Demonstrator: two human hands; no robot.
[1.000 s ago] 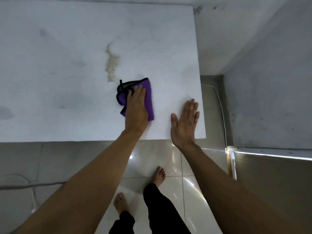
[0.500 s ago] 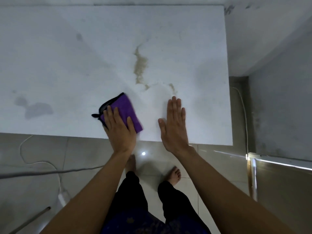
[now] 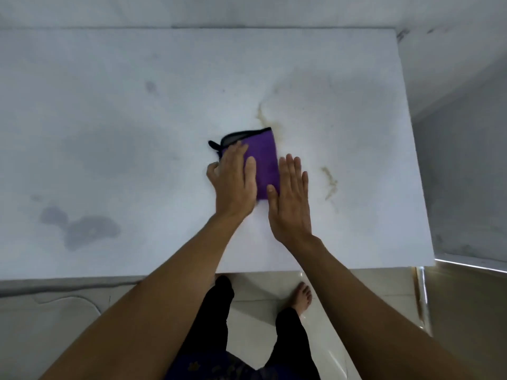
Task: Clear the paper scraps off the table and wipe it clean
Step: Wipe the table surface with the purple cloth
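The white table (image 3: 109, 105) carries brownish stains (image 3: 330, 182) right of the purple cloth (image 3: 263, 160), which lies mid-table, nearer the front edge. Judged soft, light and limp, the cloth is best driven under a flat palm. The left hand (image 3: 236, 182) presses it, fingers straight; the right hand (image 3: 290, 198) lies flat beside it, holding nothing. Half a second ago the cloth sat closer to the front edge.

Tables (image 3: 109, 78): one
Purple cloths (image 3: 262, 157): one
Hands: two, left (image 3: 236, 185), right (image 3: 290, 198)
Bare feet (image 3: 301, 296): one showing
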